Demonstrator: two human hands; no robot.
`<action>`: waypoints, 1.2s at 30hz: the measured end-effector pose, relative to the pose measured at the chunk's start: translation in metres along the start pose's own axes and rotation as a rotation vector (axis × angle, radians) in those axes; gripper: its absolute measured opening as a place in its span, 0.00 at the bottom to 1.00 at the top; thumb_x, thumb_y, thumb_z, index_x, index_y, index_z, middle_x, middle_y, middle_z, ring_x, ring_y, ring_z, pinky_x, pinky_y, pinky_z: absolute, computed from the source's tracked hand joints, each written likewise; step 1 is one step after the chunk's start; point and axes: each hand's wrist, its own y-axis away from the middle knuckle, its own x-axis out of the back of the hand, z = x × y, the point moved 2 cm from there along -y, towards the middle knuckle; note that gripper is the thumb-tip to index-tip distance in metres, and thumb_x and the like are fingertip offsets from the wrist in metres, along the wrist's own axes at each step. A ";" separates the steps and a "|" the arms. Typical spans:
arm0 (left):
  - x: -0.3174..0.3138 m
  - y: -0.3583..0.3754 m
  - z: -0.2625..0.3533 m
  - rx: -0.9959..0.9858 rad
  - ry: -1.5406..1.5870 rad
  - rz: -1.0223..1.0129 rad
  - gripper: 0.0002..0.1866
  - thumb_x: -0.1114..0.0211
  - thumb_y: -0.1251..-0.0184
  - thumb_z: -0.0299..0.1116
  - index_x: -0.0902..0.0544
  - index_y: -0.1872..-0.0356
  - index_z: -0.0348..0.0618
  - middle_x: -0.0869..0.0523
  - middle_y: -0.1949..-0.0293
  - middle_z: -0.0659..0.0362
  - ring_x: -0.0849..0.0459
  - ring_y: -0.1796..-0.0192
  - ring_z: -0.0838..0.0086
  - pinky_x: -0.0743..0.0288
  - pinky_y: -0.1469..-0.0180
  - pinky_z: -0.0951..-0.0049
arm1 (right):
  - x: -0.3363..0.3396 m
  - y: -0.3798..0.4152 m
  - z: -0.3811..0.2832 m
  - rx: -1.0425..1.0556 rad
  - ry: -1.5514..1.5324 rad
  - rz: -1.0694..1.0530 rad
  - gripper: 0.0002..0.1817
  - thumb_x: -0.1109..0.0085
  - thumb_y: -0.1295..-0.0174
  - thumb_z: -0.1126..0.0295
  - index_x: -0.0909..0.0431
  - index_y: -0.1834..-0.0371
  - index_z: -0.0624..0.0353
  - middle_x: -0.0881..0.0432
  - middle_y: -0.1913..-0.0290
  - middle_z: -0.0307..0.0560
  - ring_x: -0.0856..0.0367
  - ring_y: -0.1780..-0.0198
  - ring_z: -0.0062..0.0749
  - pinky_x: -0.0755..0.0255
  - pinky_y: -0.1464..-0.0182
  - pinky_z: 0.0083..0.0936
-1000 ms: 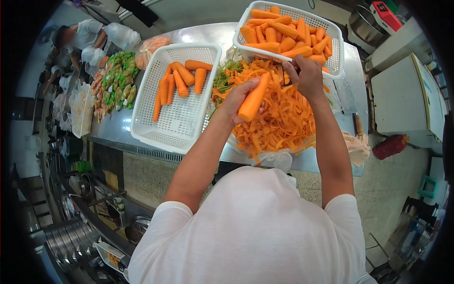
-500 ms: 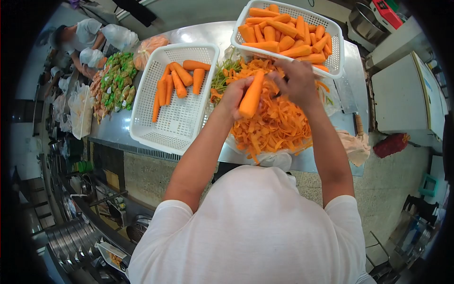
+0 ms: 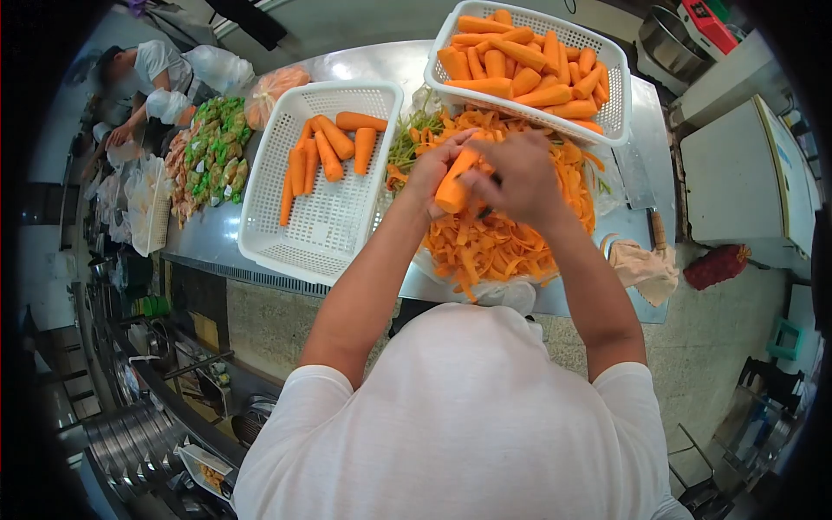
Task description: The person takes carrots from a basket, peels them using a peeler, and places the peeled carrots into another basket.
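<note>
My left hand (image 3: pixel 428 176) is closed around a carrot (image 3: pixel 453 188), its thick end tilted down toward me. Over the carrot's upper part lies my right hand (image 3: pixel 527 178), fingers curled on a dark peeler (image 3: pixel 496 180) that is mostly hidden by them. Both hands are above a large heap of carrot peelings (image 3: pixel 498 247), with green stalks (image 3: pixel 407 143) at its left side. To the left, a white basket (image 3: pixel 290 270) holds several carrots (image 3: pixel 328 156). Behind my hands a second white basket (image 3: pixel 617 130) is full of carrots (image 3: pixel 520 56).
A knife (image 3: pixel 635 178) with a wooden handle and a beige cloth (image 3: pixel 643 267) lie at the table's right side. Green-and-orange bagged goods (image 3: pixel 212 152) are at the far left. A person (image 3: pixel 160 74) in a white shirt works beyond them.
My right hand has moved down and left onto the carrot; before, it was farther up, apart from it. The carrot has tipped slightly lower. The other person's arm has shifted.
</note>
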 end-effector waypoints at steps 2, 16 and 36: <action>-0.007 -0.003 0.002 0.023 0.150 0.282 0.19 0.44 0.20 0.40 0.25 0.34 0.45 0.14 0.60 0.57 0.12 0.71 0.71 0.12 0.73 0.68 | -0.012 0.006 -0.015 0.179 -0.038 -0.014 0.19 0.32 0.37 0.50 0.13 0.51 0.49 0.17 0.74 0.40 0.16 0.64 0.39 0.31 0.53 0.39; 0.018 -0.007 -0.001 0.144 0.073 0.061 0.17 0.48 0.20 0.38 0.23 0.37 0.43 0.14 0.58 0.56 0.11 0.67 0.72 0.10 0.68 0.66 | -0.013 0.006 0.002 0.130 -0.052 -0.044 0.19 0.35 0.32 0.52 0.13 0.50 0.55 0.19 0.74 0.41 0.20 0.68 0.41 0.33 0.54 0.40; 0.020 0.002 -0.003 0.148 -0.039 -0.017 0.19 0.50 0.20 0.37 0.24 0.36 0.42 0.13 0.56 0.54 0.11 0.69 0.71 0.11 0.73 0.70 | -0.016 -0.002 0.075 -0.236 0.176 -0.046 0.16 0.34 0.34 0.50 0.12 0.56 0.49 0.16 0.74 0.41 0.17 0.65 0.41 0.31 0.54 0.40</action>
